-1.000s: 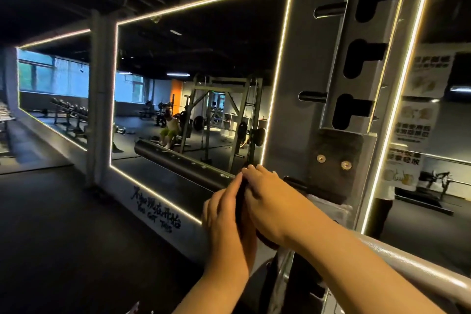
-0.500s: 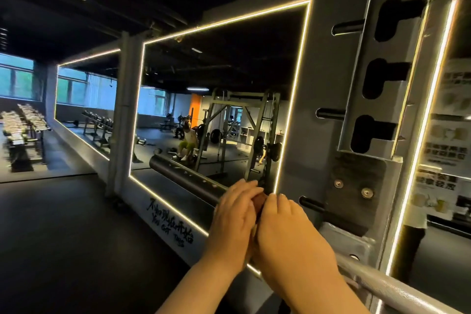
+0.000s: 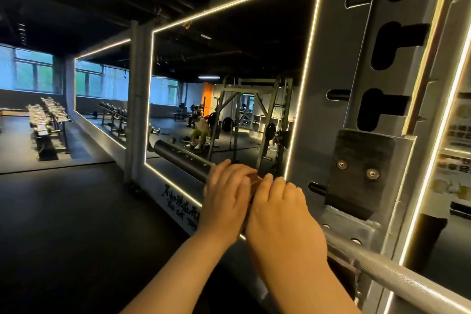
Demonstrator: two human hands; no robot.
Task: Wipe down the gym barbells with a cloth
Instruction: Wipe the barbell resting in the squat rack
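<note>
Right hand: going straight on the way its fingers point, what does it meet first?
Probably the left hand: the right hand points its fingers up-left over the barbell, nearly at the left fingers. A brownish scrap, maybe the cloth, shows between them; depth unclear.

The stretch of the barbell (image 3: 184, 158) beneath the left hand (image 3: 226, 201) and the right hand (image 3: 281, 222) is covered. Palms and thumbs are hidden, so neither grip can be judged. Only a brownish sliver (image 3: 254, 179) is seen between the fingers (whether it is the cloth cannot be told). The barbell is cut off by the right edge, both forearms by the bottom edge. The lettering (image 3: 175, 202) under the mirror is partly masked, and the posters (image 3: 458, 135) are blurred.
</note>
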